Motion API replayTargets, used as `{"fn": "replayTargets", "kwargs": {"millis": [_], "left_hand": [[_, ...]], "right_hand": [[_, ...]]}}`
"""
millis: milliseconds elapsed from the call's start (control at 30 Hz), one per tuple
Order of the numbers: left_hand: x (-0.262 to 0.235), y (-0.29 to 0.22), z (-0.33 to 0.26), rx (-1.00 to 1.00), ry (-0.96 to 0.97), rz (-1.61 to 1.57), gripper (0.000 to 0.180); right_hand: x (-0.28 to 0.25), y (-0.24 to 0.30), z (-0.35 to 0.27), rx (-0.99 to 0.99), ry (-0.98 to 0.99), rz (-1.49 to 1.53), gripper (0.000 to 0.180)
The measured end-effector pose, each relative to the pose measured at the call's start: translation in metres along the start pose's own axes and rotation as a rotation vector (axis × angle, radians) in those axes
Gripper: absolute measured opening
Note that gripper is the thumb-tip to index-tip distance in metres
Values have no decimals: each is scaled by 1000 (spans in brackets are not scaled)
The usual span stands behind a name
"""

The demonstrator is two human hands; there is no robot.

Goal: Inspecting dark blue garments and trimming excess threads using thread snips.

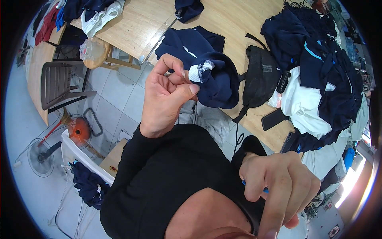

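Observation:
My left hand [169, 93] is closed in a pinch on the edge of a navy garment [218, 89], beside a white label or patch of fabric [195, 74] with a dark-and-white frayed edge. The garment is bunched up over the near edge of the wooden table. My right hand [280, 187] is raised at the lower right, close to the camera and apart from the garment. Its fingers are bent, and a small blue piece [266, 190] shows behind them. Most of that object is hidden by the hand.
On the wooden table [234, 18] lie a black waist bag [259, 77], a black phone [274, 119], a white cloth [304, 105] and a large heap of navy garments [286, 38]. Leftward stand a wooden stool [97, 59], a grey chair [55, 85], fans [78, 130] and a white bin [85, 153].

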State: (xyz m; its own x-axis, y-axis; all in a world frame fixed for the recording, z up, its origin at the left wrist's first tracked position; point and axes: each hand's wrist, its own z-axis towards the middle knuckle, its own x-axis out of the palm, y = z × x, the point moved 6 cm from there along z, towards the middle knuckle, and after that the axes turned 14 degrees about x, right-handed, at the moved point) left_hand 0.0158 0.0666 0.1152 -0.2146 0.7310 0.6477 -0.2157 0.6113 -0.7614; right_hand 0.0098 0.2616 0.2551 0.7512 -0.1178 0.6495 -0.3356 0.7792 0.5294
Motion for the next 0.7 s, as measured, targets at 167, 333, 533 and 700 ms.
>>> {"fn": "replayTargets", "kwargs": {"millis": [167, 333, 533, 700], "left_hand": [[4, 0, -1, -48, -3, 44, 28], [15, -9, -6, -70, -19, 26, 27], [17, -9, -11, -71, 40, -67, 19], [14, -6, -11, -57, 60, -48, 20]], "right_hand": [[5, 1, -18, -213, -101, 7, 30], [-55, -3, -26, -138, -353, -582, 24], [-76, -45, -44, 358, -840, -1059, 23], [-76, -51, -44, 234, -806, -1110, 19]]}}
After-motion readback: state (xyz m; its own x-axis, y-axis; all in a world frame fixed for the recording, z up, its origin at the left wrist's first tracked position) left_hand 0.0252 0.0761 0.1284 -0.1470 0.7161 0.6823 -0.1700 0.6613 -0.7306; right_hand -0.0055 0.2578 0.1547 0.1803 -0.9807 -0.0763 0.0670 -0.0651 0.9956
